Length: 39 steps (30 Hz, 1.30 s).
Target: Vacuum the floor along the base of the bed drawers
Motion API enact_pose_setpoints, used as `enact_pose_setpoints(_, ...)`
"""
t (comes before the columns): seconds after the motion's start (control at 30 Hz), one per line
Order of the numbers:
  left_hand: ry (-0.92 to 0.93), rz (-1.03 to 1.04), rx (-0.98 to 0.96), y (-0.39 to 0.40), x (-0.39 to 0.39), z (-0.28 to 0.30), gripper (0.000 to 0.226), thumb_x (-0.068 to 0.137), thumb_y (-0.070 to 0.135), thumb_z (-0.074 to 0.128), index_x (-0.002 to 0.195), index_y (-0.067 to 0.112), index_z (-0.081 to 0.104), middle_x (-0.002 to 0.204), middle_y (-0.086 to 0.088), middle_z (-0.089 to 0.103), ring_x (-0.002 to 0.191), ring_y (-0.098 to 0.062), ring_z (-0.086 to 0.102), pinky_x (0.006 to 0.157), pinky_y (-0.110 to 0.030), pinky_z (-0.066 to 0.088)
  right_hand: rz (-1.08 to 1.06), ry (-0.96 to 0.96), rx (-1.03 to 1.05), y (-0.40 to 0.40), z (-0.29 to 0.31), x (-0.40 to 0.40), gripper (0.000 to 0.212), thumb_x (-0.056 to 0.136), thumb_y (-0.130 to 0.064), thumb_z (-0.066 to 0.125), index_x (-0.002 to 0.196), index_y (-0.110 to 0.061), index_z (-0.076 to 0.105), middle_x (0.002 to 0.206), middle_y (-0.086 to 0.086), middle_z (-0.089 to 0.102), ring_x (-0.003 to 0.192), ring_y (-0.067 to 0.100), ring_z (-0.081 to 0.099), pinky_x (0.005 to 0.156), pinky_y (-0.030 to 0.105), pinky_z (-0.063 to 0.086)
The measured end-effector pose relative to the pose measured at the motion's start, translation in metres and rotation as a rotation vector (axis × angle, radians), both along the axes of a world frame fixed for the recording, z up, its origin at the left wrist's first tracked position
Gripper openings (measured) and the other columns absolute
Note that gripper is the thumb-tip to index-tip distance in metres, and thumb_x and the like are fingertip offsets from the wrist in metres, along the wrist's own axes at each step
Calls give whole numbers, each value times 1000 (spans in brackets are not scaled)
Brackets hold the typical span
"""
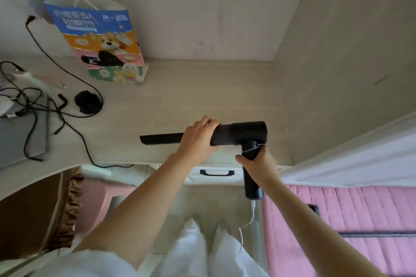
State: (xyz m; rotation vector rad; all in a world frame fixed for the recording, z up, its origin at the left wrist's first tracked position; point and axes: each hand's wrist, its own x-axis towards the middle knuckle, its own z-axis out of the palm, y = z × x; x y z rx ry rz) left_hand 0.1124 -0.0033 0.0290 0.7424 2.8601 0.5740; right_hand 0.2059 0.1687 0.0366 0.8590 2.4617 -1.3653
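A black handheld vacuum [242,134] hangs in the air over the desk top, its body level and its long flat crevice nozzle [161,138] pointing left. My left hand [198,138] grips the barrel where the nozzle joins it. My right hand [256,164] grips the pistol handle, which hangs down below the body. Below the desk edge stands a white drawer front with a black handle [217,172]. The floor [202,200] shows between the drawer and my white-clad legs.
A light desk [180,96] carries a colourful paper bag [105,47], tangled black cables [45,105], a round black object [86,101] and a grey laptop [22,137]. The pink quilted bed [337,216] lies at right, a pink stool [96,195] at left. A white cable [247,222] trails on the floor.
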Motion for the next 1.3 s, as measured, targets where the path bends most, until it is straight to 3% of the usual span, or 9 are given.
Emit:
enact_pose_setpoints(0.23, -108, -78, -121, 27, -67, -46, 58, 88, 19, 72, 141, 21, 50, 131, -5, 50, 114, -29, 49, 91, -42, 47, -73, -141, 34, 13, -45, -65, 47, 79, -30, 73, 109, -5, 47, 95, 6, 56, 82, 22, 51, 69, 28, 37)
enact_pose_setpoints(0.47, -162, -59, -132, 30, -100, -65, 58, 89, 16, 69, 143, 21, 49, 133, -6, 50, 115, -28, 47, 94, -41, 45, -61, -128, 43, 15, -69, -96, 45, 80, -26, 72, 111, -4, 48, 100, 7, 56, 86, 20, 49, 73, 28, 38)
enact_pose_setpoints(0.73, -196, -25, -121, 29, -120, -74, 62, 89, 19, 71, 146, 21, 46, 133, -7, 49, 117, -28, 46, 96, -39, 43, 98, -208, 209, 24, -80, -119, 61, 74, -47, 70, 114, -5, 51, 111, 17, 51, 105, 34, 50, 88, 38, 46)
enact_pose_setpoints(1.03, -170, -67, -197, 26, -125, -72, 67, 91, 26, 68, 150, 22, 39, 139, -5, 46, 122, -28, 46, 95, -38, 40, 39, -190, 196, 22, -83, -120, 62, 67, -47, 71, 109, -5, 53, 104, 13, 57, 95, 31, 57, 85, 44, 51)
enact_pose_setpoints(1.2, -159, -39, -141, 15, -115, -63, 65, 92, 18, 66, 151, 21, 39, 146, -4, 46, 129, -27, 44, 104, -37, 37, 17, -152, 145, 25, -72, -106, 46, 77, -39, 68, 114, -12, 57, 108, 10, 60, 93, 25, 57, 75, 28, 41)
enact_pose_setpoints(1.3, -124, 24, -11, 4, -97, -52, 65, 92, 16, 68, 151, 17, 40, 148, -5, 45, 135, -27, 39, 111, -38, 35, -32, -93, 181, 26, -57, -91, 43, 86, -23, 64, 124, -7, 53, 117, 11, 60, 105, 28, 57, 80, 26, 39)
